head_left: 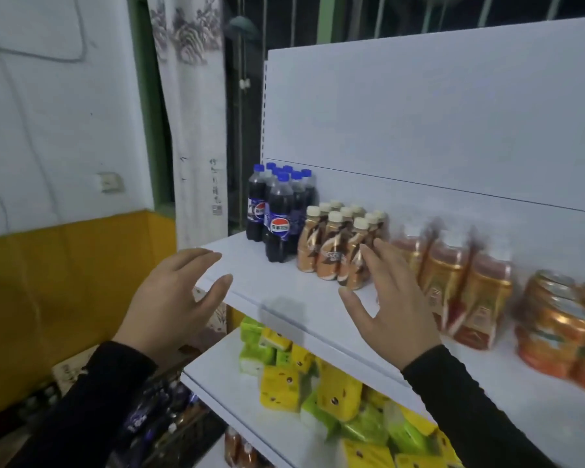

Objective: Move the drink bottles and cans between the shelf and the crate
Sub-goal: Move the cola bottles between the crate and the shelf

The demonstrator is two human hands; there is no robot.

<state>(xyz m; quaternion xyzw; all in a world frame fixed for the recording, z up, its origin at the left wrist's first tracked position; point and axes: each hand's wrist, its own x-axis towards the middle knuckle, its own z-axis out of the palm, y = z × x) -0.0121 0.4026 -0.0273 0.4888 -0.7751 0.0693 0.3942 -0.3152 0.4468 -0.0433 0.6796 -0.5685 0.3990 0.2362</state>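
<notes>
With both hands spread wide, left hand (179,292) and right hand (390,298) mid-frame, probably reaching for coffee bottles (341,246); next, close around them.

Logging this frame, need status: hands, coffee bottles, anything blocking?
Left hand open, holding nothing. Right hand open, fingers at front of coffee bottles on top shelf. Cola bottles close on their left, nothing blocking.

The shelf (318,298) is white. Cola bottles (277,217) are dark with blue caps and red-white-blue logos. Coffee bottles (331,255) are tan and brown with cream caps. Cans (554,332) are orange. Tissue packs (284,386) below are yellow and green. Sleeves (480,410) are black.
</notes>
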